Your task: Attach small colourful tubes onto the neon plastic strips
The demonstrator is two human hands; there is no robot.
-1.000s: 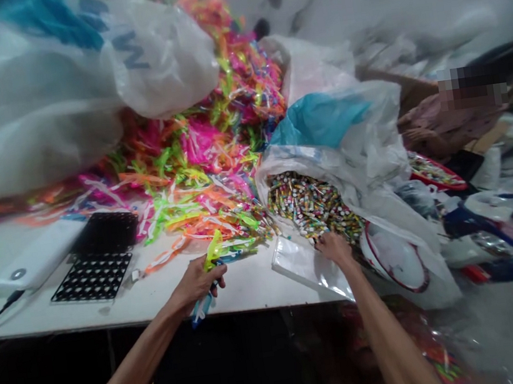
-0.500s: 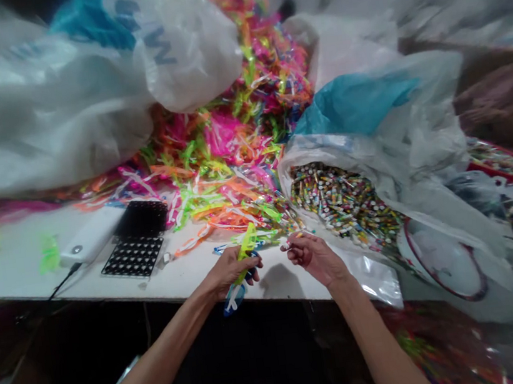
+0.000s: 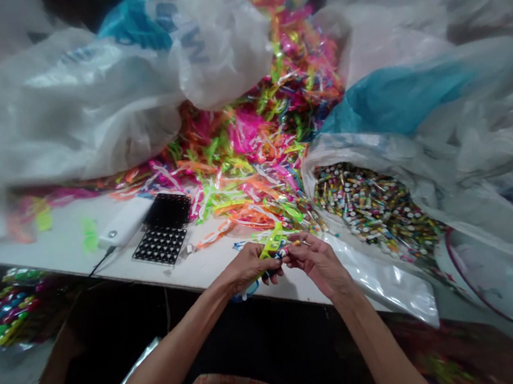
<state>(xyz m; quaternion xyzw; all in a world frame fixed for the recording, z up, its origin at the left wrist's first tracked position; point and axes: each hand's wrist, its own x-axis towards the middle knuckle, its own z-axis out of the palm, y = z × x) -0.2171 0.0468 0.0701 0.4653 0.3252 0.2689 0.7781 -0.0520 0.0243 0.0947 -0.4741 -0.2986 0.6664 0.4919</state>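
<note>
My left hand (image 3: 250,266) is closed around a small bunch of coloured plastic strips (image 3: 271,245), a yellow-green one sticking up and a blue-white one hanging below. My right hand (image 3: 316,261) meets it at the fingertips, pinching a small tube-shaped piece against the bunch. Both hands hover over the near edge of the white table (image 3: 68,239). Just right of them an open plastic bag (image 3: 376,204) is full of small multicoloured tubes. Behind the hands lies a big heap of neon pink, orange and green strips (image 3: 250,142).
A black perforated tray (image 3: 163,229) and a white power bank (image 3: 124,222) with a cable lie on the table to the left. A large white sack (image 3: 97,93) lies behind. Clear flat bags (image 3: 386,282) hang over the table edge. More coloured pieces (image 3: 2,307) sit low left.
My right hand left the bag of tubes with a small piece and came across to meet my left hand. The view has swung left, so everything sits further right.
</note>
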